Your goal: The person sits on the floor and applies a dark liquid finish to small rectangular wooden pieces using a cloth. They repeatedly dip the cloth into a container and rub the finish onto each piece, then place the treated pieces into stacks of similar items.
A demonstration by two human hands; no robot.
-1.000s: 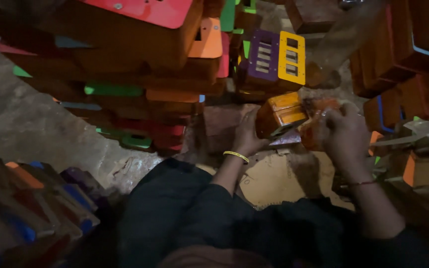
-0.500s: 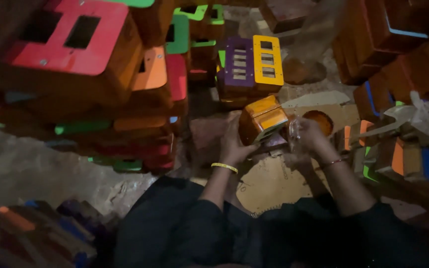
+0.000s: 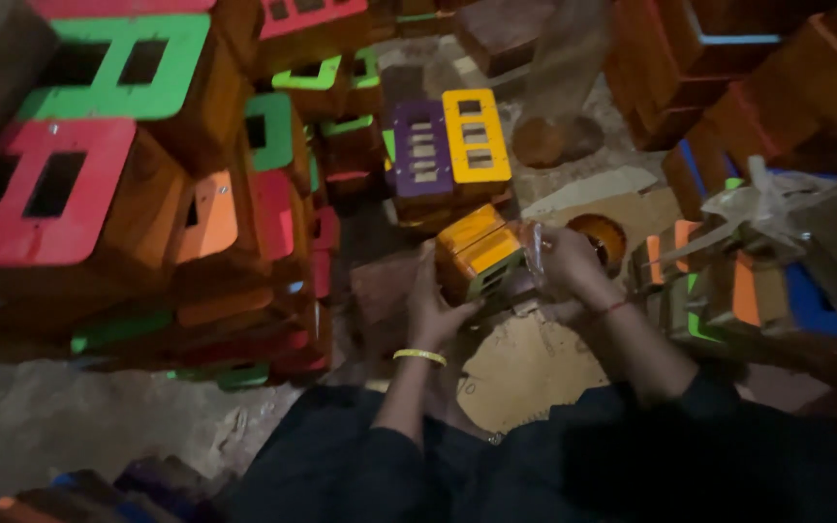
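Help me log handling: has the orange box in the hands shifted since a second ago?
Cannot tell: the camera moved. The orange box sits just below the purple-and-yellow box, as before.

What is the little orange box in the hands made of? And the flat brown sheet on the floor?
The box looks like brown wood with glossy orange-painted faces. The sheet, dull tan with cut edges, is probably cardboard. The left hand and right hand hold the box.

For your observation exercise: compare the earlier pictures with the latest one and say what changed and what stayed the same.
The view drifted, so the stacks of coloured boxes slid right and down in frame. The left hand and right hand kept hold of the orange box, only turning it slightly. The purple and yellow box stayed where it was behind it.
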